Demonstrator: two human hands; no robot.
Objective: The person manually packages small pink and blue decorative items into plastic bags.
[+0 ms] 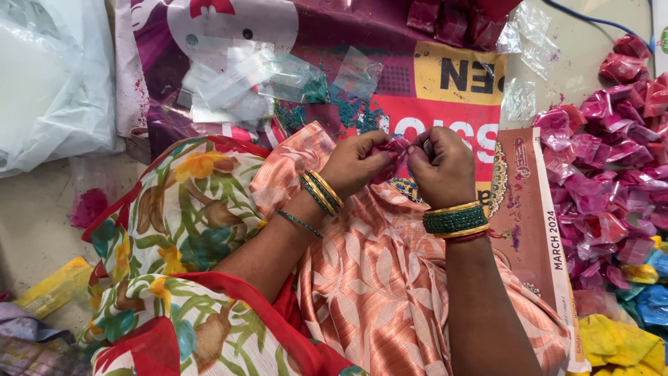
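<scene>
Pink powder packet pinched between 2 hands

Pink powder packet [394,150] sits above the lap, gripped by both hands: left hand [357,163] and right hand [442,166] close their fingertips on it. A pile of pink packets [612,174] lies just right.

Two hands, left hand [358,163] and right hand [442,167], share one pink packet [396,148]; dozens more pink packets [605,181] lie right of them.
</scene>
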